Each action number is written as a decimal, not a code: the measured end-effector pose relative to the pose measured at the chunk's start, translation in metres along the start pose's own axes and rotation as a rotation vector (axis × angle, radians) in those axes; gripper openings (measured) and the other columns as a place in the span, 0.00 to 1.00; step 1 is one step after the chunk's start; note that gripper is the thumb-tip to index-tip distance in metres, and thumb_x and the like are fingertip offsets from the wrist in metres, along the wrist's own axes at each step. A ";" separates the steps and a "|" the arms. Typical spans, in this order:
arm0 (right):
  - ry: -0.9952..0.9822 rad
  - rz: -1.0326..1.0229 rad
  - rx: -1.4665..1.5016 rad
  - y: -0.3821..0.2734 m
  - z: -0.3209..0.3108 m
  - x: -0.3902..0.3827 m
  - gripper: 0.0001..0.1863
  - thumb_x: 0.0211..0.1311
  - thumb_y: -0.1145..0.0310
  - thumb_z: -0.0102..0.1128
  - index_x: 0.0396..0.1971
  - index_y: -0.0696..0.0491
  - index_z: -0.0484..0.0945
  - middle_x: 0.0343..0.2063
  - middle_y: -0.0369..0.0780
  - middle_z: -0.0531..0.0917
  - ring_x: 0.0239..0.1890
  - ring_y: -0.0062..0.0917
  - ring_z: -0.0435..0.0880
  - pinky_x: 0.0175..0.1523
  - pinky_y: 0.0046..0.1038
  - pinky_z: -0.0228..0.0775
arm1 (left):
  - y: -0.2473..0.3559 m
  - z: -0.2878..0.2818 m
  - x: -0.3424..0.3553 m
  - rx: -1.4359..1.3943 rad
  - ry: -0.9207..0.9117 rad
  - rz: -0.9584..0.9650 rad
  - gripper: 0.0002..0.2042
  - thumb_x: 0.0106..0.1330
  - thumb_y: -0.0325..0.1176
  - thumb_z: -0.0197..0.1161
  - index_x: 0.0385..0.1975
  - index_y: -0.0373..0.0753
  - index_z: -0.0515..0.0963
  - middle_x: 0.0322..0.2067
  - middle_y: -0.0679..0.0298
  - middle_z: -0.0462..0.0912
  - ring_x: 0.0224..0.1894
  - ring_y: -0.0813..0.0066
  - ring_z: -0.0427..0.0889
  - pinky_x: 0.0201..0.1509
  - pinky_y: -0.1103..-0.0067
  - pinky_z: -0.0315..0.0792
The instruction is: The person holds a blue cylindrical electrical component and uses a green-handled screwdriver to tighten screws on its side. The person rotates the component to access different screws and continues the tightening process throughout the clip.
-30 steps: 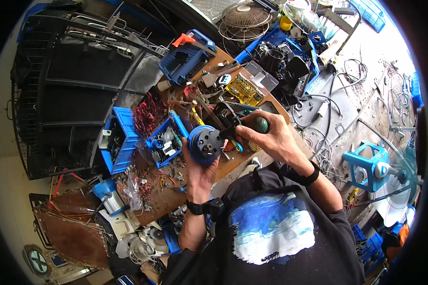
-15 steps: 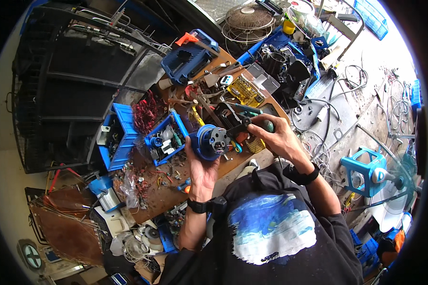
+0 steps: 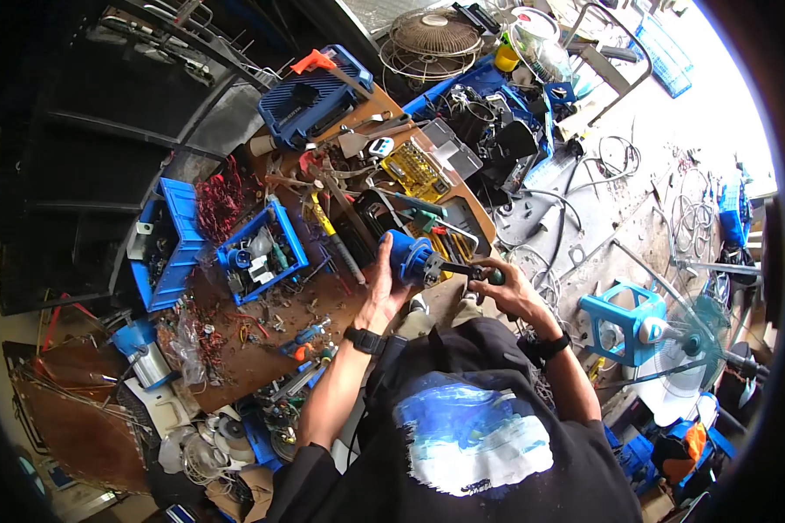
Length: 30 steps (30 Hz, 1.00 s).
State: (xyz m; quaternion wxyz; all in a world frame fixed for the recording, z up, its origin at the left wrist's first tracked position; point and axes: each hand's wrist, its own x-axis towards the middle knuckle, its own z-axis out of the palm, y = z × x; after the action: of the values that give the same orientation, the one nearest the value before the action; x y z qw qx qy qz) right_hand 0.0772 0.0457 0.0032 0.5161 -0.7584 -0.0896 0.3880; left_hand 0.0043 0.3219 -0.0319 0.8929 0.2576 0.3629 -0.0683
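My left hand (image 3: 382, 292) is wrapped around a blue cylindrical housing (image 3: 403, 253) with flanged rings and a dark end, which looks like a small motor unit. It is held up in front of my body, tilted so the dark end points right. My right hand (image 3: 515, 292) grips a hand tool with a dark green handle (image 3: 495, 276) and a dark shaft (image 3: 456, 269); it looks like a screwdriver. The shaft reaches toward the dark end of the housing; whether its tip touches cannot be made out.
A cluttered brown workbench (image 3: 323, 292) carries a yellow bit set (image 3: 416, 172), a yellow-handled hammer (image 3: 327, 222), a blue parts bin (image 3: 266, 253) and an orange-handled saw (image 3: 314, 61). To the right, a light blue stand (image 3: 624, 322) and loose cables (image 3: 549, 205) lie on the floor.
My view has shifted, so the bench appears further left. The housing has turned from facing up to facing right. My right hand has come lower, with the tool's shaft lined up toward the housing.
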 end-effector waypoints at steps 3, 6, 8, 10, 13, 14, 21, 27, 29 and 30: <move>-0.012 0.064 -0.030 -0.009 0.000 0.004 0.29 0.66 0.49 0.75 0.55 0.57 0.83 0.28 0.37 0.87 0.23 0.18 0.78 0.29 0.25 0.70 | -0.016 -0.021 0.028 -0.191 0.028 -0.028 0.33 0.66 0.58 0.76 0.60 0.38 0.78 0.52 0.57 0.89 0.52 0.63 0.91 0.63 0.66 0.86; -0.064 0.022 0.048 -0.044 0.019 0.014 0.19 0.69 0.59 0.76 0.46 0.57 0.79 0.31 0.39 0.88 0.29 0.19 0.85 0.34 0.25 0.76 | -0.014 -0.047 0.035 -0.484 -0.048 -0.144 0.32 0.68 0.56 0.76 0.57 0.34 0.80 0.50 0.55 0.90 0.49 0.60 0.92 0.62 0.65 0.87; -0.087 -0.054 0.101 -0.033 0.040 0.039 0.20 0.68 0.61 0.76 0.49 0.58 0.78 0.33 0.40 0.88 0.33 0.20 0.88 0.37 0.27 0.80 | -0.012 -0.065 0.044 -0.484 -0.034 -0.102 0.30 0.72 0.58 0.70 0.59 0.35 0.80 0.52 0.53 0.90 0.57 0.57 0.88 0.73 0.55 0.77; -0.023 -0.213 -0.012 -0.040 0.059 0.055 0.24 0.66 0.61 0.78 0.51 0.60 0.77 0.36 0.43 0.88 0.33 0.22 0.88 0.38 0.29 0.82 | -0.010 -0.076 0.048 -0.441 0.012 -0.080 0.31 0.74 0.59 0.65 0.60 0.36 0.79 0.55 0.52 0.88 0.62 0.54 0.85 0.76 0.49 0.69; -0.015 -0.262 -0.058 -0.080 0.074 0.052 0.29 0.61 0.58 0.80 0.52 0.61 0.77 0.33 0.45 0.88 0.31 0.26 0.89 0.38 0.32 0.83 | -0.004 -0.094 0.057 -0.415 0.039 0.009 0.34 0.77 0.61 0.60 0.65 0.34 0.75 0.61 0.48 0.84 0.68 0.47 0.79 0.79 0.38 0.60; 0.009 -0.241 -0.001 -0.064 0.076 0.066 0.29 0.61 0.57 0.79 0.52 0.61 0.77 0.31 0.44 0.88 0.32 0.26 0.90 0.38 0.32 0.83 | -0.001 -0.085 0.057 -0.429 0.012 0.007 0.34 0.78 0.60 0.60 0.66 0.34 0.74 0.62 0.47 0.84 0.67 0.45 0.79 0.78 0.37 0.62; 0.059 -0.254 -0.068 -0.079 0.080 0.068 0.28 0.63 0.59 0.78 0.55 0.58 0.78 0.42 0.47 0.88 0.40 0.32 0.89 0.48 0.34 0.81 | 0.016 -0.071 0.043 -0.478 -0.091 -0.045 0.33 0.79 0.59 0.58 0.69 0.35 0.72 0.63 0.45 0.82 0.67 0.41 0.79 0.75 0.35 0.66; 0.062 -0.292 -0.187 -0.085 0.089 0.060 0.26 0.64 0.57 0.76 0.49 0.64 0.81 0.33 0.48 0.89 0.33 0.30 0.90 0.41 0.33 0.81 | 0.018 -0.079 0.044 -0.438 -0.025 -0.025 0.35 0.78 0.61 0.59 0.68 0.35 0.73 0.62 0.46 0.83 0.65 0.41 0.81 0.73 0.36 0.69; 0.103 -0.341 -0.100 -0.107 0.087 0.065 0.25 0.66 0.55 0.74 0.48 0.64 0.82 0.33 0.49 0.89 0.32 0.29 0.90 0.40 0.32 0.81 | 0.029 -0.078 0.049 -0.462 -0.071 -0.021 0.32 0.78 0.59 0.60 0.66 0.35 0.74 0.61 0.46 0.84 0.64 0.41 0.83 0.71 0.37 0.72; 0.086 -0.264 -0.169 -0.109 0.086 0.071 0.24 0.67 0.56 0.74 0.47 0.64 0.82 0.32 0.47 0.89 0.32 0.25 0.89 0.40 0.29 0.81 | 0.035 -0.076 0.053 -0.472 -0.108 -0.019 0.30 0.79 0.57 0.60 0.65 0.35 0.75 0.60 0.48 0.85 0.63 0.43 0.83 0.71 0.38 0.73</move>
State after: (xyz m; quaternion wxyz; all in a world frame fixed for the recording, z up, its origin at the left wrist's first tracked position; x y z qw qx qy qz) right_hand 0.0964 0.1948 0.0467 0.5001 -0.7967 -0.1987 0.2753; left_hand 0.0069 0.3943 -0.0998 0.9458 0.0343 0.3230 -0.0036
